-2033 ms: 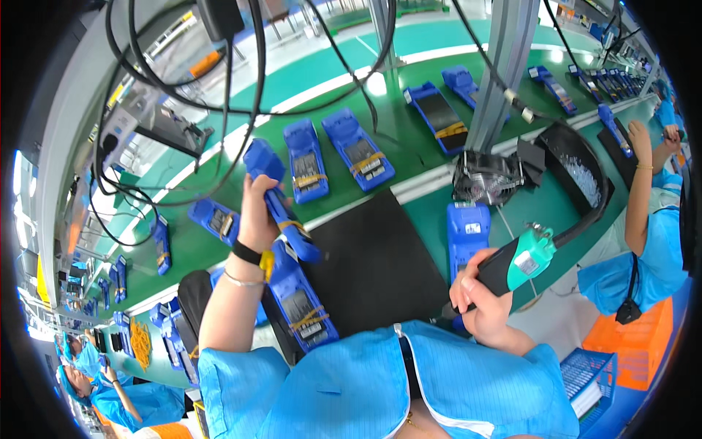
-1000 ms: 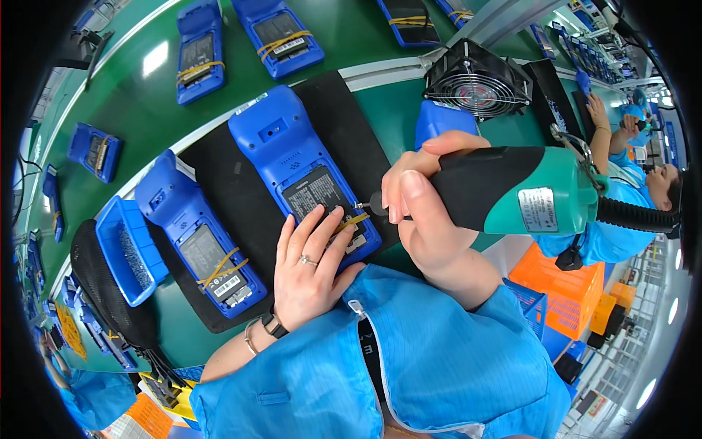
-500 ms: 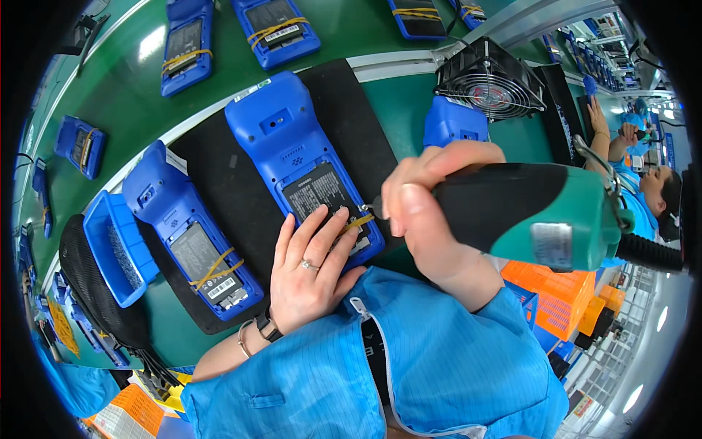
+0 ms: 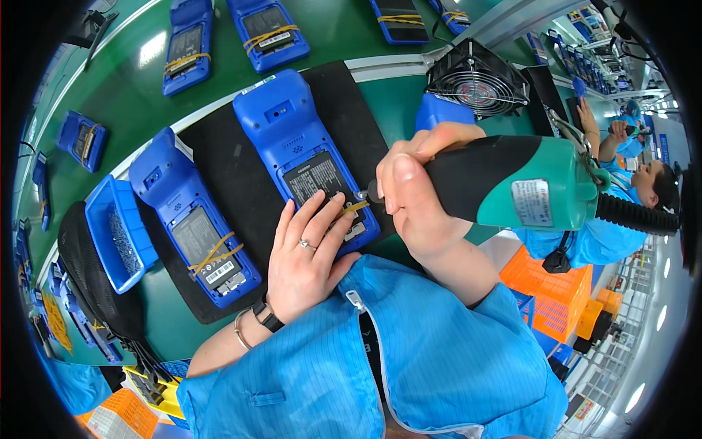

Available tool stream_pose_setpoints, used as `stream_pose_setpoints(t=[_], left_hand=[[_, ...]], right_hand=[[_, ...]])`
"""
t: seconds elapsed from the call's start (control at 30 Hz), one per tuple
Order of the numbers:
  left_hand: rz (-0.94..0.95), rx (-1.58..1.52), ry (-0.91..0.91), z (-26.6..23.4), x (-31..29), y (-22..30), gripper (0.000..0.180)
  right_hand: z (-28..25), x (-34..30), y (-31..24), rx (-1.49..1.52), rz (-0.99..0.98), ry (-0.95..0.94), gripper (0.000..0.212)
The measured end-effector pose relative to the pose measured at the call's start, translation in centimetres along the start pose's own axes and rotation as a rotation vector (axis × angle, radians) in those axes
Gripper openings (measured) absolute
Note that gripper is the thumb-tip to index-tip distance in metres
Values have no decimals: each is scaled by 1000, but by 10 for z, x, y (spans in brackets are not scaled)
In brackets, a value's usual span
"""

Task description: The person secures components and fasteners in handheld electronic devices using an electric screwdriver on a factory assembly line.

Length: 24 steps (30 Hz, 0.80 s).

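A blue handheld terminal (image 4: 281,121) lies back up on a black mat (image 4: 344,95), its battery bay uncovered and a yellow rubber band across its lower end. My left hand (image 4: 307,241) rests flat on that lower end, fingers stretched out over the battery. Wrapped round a green and black electric screwdriver (image 4: 512,183), my right hand (image 4: 424,183) holds it nearly level, its tip at the terminal's right edge near the rubber band. Left of these, a second blue terminal (image 4: 197,219) with crossed rubber bands lies on the mat.
A blue bin (image 4: 121,234) of small screws stands at the left, beside a black mesh-covered object (image 4: 95,271). Beyond the mat is a black fan (image 4: 479,84), with a blue part next to it. More banded terminals (image 4: 267,33) lie on the green surface. A co-worker (image 4: 643,183) sits at right.
The screwdriver's body has shifted slightly left and up in view, its tip still at the terminal's edge. My left hand stays on the terminal. The whole view has shifted a little.
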<state>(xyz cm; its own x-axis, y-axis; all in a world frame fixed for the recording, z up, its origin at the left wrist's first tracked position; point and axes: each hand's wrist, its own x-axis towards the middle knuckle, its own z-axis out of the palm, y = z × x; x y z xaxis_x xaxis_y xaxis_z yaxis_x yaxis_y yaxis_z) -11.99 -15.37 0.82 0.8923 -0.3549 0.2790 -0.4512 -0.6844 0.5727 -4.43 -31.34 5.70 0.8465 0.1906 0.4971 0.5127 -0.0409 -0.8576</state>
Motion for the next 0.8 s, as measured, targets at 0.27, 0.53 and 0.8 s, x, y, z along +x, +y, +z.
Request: stream_pose_setpoints(t=[0.27,0.53,0.8], left_hand=[[2,-17,-16,0,0,-1,52],[-28,4,-5,0,4,2,56],[-54,7,-14,3,5,4,56]], right_hand=[[-3,-11,-30,308,146,252,25],[-35,-33,-25,299,108,59,33],[-28,-34,-23,246,225,120,27]])
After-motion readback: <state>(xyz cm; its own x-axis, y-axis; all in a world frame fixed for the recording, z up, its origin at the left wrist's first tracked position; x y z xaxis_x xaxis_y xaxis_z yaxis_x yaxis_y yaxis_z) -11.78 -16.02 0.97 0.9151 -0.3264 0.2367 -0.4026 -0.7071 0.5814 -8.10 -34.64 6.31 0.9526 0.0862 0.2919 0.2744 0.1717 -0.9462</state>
